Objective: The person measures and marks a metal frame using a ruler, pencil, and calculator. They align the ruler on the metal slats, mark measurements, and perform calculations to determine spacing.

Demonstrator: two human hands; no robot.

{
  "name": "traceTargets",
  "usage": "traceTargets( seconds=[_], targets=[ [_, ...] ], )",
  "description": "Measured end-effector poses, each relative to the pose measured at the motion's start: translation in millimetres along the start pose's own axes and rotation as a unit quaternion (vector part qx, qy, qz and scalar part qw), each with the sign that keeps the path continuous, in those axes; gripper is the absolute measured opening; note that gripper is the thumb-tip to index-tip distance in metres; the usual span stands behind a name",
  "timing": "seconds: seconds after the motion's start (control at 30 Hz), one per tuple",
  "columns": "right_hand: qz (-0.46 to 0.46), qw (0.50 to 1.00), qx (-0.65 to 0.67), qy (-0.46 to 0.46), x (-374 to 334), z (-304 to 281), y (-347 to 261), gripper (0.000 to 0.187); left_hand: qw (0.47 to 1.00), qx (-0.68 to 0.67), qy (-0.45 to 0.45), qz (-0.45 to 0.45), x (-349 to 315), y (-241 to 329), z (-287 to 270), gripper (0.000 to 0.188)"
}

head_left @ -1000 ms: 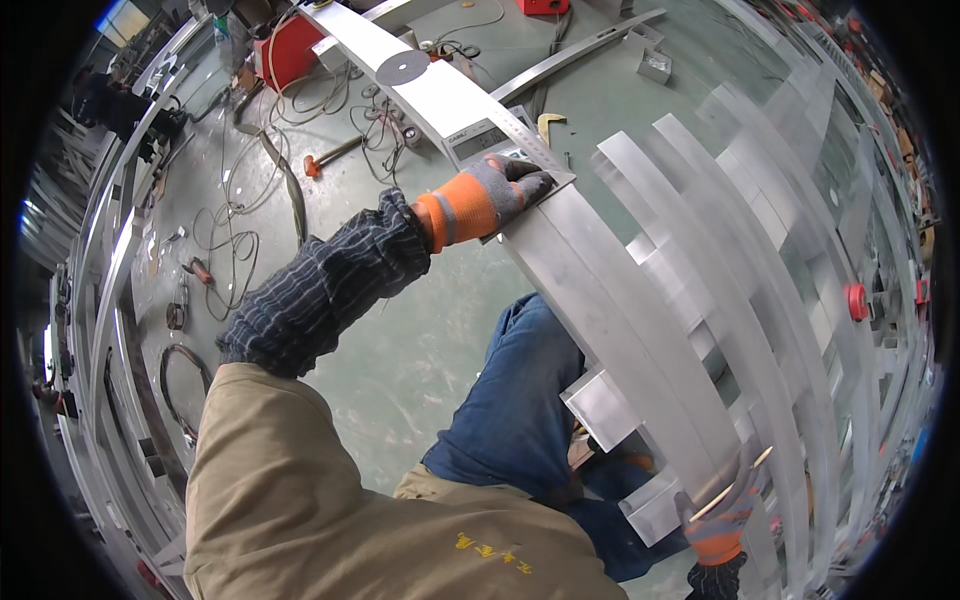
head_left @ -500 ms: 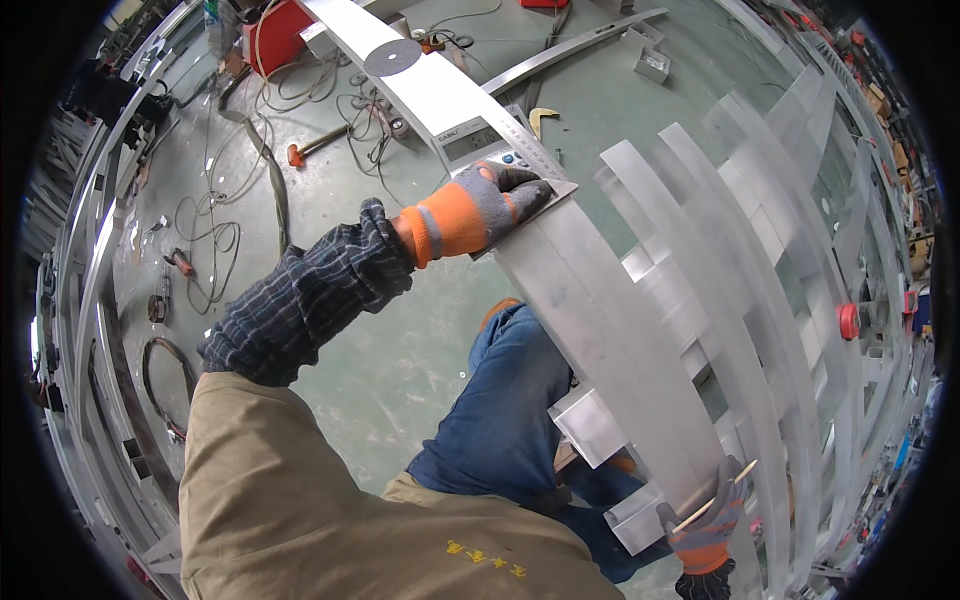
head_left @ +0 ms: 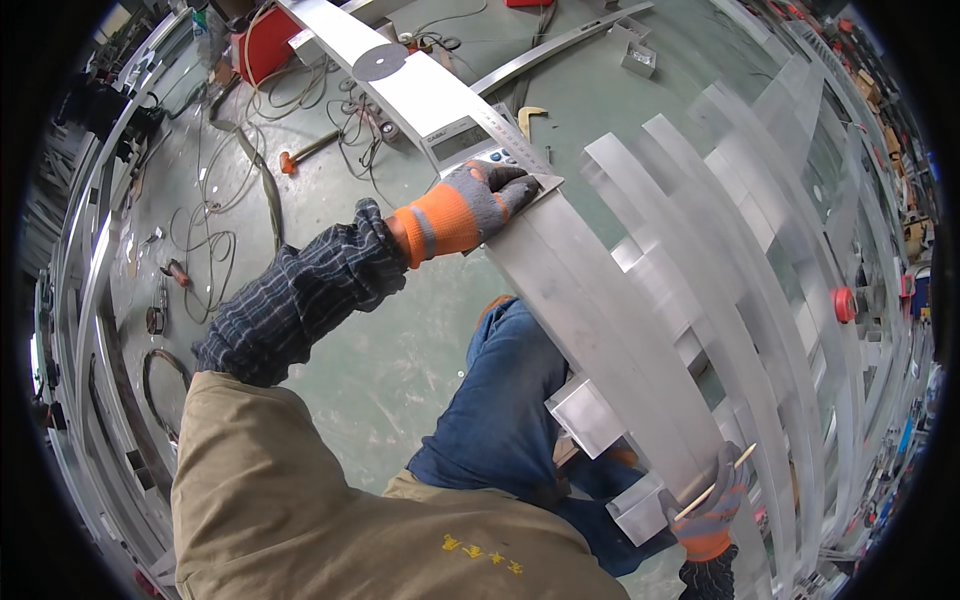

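A long flat metal bar runs from far left toward me at the right. My left hand, in an orange and grey glove, is closed over a metal square laid across the bar. The square's marked blade lies along the bar's edge. Just beyond these fingers sits a calculator, its keys partly covered. At the near right, my right hand, gloved alike, rests at the bar's near end. A thin pale stick like a pencil is held in its fingers.
A dark round disc lies farther up the bar. Several parallel metal bars form a frame on the right, with a red round object. Cables, an orange-headed hammer and a red box are on the floor.
The whole view has shifted slightly, so the bar and tools appear a little farther left and up. Both hands keep their holds.
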State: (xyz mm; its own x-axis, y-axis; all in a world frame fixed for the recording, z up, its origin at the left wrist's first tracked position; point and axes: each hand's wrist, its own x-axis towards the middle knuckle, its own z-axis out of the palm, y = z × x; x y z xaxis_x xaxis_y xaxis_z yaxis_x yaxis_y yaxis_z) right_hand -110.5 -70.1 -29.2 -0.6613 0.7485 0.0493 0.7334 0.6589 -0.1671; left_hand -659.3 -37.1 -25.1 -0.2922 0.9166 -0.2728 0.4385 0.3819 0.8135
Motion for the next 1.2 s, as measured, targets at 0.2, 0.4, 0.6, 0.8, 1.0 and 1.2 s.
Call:
traceTargets(
  seconds=[0.2, 0.4, 0.6, 0.8, 1.0, 1.2],
  targets=[
    [0.018, 1.0, 0.018, -0.01, -4.0, -5.5, -8.4, 0.111, 0.998, 0.039, 0.011, 0.053, 18.7, -20.0, 8.3, 0.045],
    [0.04, 0.999, 0.005, -0.005, 14.0, -13.0, -10.6, 0.112, 0.994, -0.074, 0.021, 0.076, 43.5, -79.5, -3.4, 0.04],
    [0.071, 0.997, -0.035, -0.004, -7.7, -19.6, -14.2, 0.113, 0.989, 0.002, 0.017, 0.146, 68.1, -97.3, -36.2, 0.041],
    [0.021, 0.964, 0.145, 0.222, -31.7, -16.1, -82.2, 0.077, 0.941, 0.07, -0.05, 0.328, 16.8, -30.0, -37.0, 0.046],
    [0.091, 0.908, 0.251, 0.322, -58.3, 8.7, -129.2, 0.06, 0.842, 0.232, -0.171, 0.456, -50.9, 129.0, 103.8, 0.026],
    [0.141, 0.896, 0.197, 0.371, -92.5, -1.4, -124.7, 0.055, 0.766, 0.294, -0.228, 0.525, 24.0, 165.6, 224.4, 0.031]
  ],
)
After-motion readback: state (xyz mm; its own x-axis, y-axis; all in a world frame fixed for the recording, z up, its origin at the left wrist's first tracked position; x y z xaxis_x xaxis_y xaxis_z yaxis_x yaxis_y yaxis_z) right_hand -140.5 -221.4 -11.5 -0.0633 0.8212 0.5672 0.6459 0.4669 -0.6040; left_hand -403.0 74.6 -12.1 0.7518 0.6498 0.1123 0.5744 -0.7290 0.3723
